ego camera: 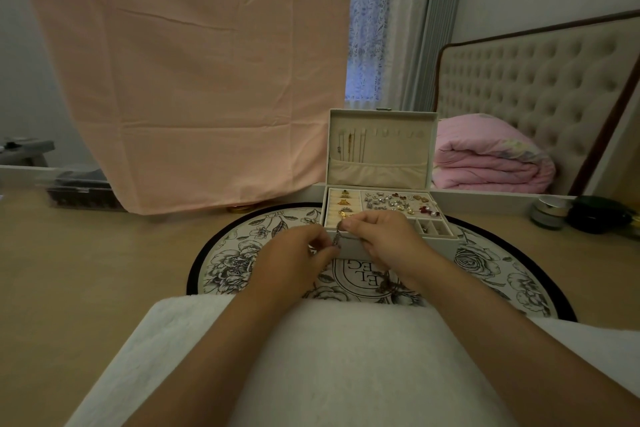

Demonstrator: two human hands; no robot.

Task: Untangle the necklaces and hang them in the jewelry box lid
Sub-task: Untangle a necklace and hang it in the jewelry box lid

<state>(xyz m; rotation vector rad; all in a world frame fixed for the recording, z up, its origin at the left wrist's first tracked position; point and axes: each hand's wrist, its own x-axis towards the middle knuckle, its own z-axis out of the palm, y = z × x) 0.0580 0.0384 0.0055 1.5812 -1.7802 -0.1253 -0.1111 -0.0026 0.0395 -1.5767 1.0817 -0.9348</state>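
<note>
The job looks partly done. In the upright lid of the jewelry box, a few hung necklaces dangle from the hooks at its left end, their lower ends tucked towards the pocket. The empty hooks along the rest of the row carry nothing. The box sits at the far side of a round floral mat in the middle of the worktop. What is left is the tangled necklaces, held just in front of the box's front wall. The left hand pinches the chain between curled fingertips. The right hand pinches it close beside, fingers bent over it. A knotted bunch trails under the right wrist onto the mat near its front edge. How many chains are in the knot is too small to tell. The open tray of rings and earrings lies directly between the hands and the lid, so a loose chain could snag there on the way up. A white towel covers the near edge. Two jars stand at the right edge, a pink cloth hangs behind, and a clear case sits at the far left.
</note>
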